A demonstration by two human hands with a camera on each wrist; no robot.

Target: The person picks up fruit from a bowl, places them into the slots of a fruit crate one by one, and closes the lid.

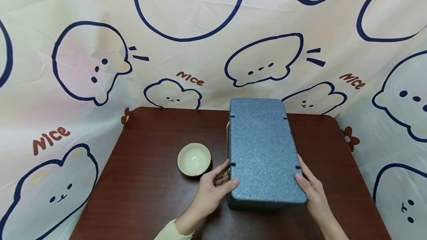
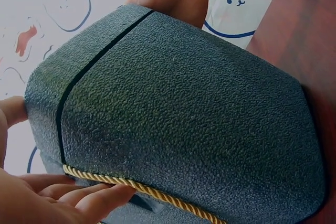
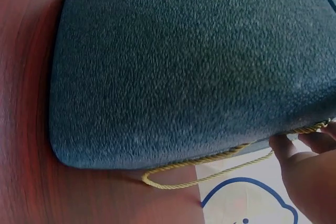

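A blue-grey, pebbly-textured lidded box (image 1: 263, 147) stands on the right half of the brown table, its long side running away from me. Gold twisted cord (image 2: 157, 195) runs along its side in the left wrist view; a second gold cord (image 3: 184, 184) hangs in a loop in the right wrist view. My left hand (image 1: 211, 188) holds the near left side, thumb on the lid's edge and fingers against the side by the cord. On the opposite side my right hand (image 1: 311, 192) grips likewise, thumb at the lid's edge, its other fingers partly hidden.
A pale green bowl (image 1: 194, 159) sits left of the box, just beyond my left hand. The brown tabletop (image 1: 140, 180) meets a cloth backdrop (image 1: 210, 62) with cartoon outlines at its far edge and both sides.
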